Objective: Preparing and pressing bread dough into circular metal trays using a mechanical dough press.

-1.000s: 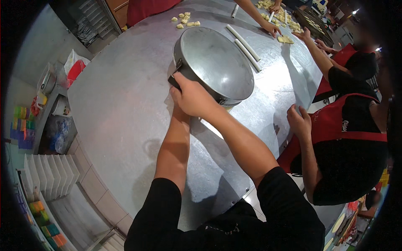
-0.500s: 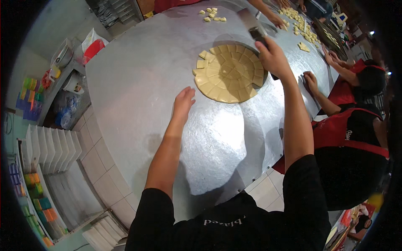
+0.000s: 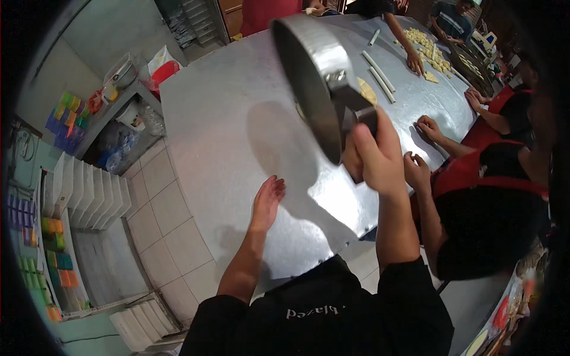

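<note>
My right hand (image 3: 375,153) grips the dark handle of a round metal pan (image 3: 309,77) and holds it up on edge above the steel table (image 3: 231,118). The pan hides most of a yellow sheet of cut dough (image 3: 367,91) lying behind it. My left hand (image 3: 267,200) rests flat and open on the table near its front edge, holding nothing. Both my sleeves are black.
A person in red and black sits at my right with hands (image 3: 418,171) on the table. Other hands (image 3: 414,59) work among dough pieces (image 3: 428,52) and white rods (image 3: 380,72) at the far end. Shelves with white trays (image 3: 83,190) and coloured boxes stand at left.
The pan lay upside down on the table under both hands, then came off, leaving the cut dough round. Now my right hand has raised it on edge and my left hand has slid toward me.
</note>
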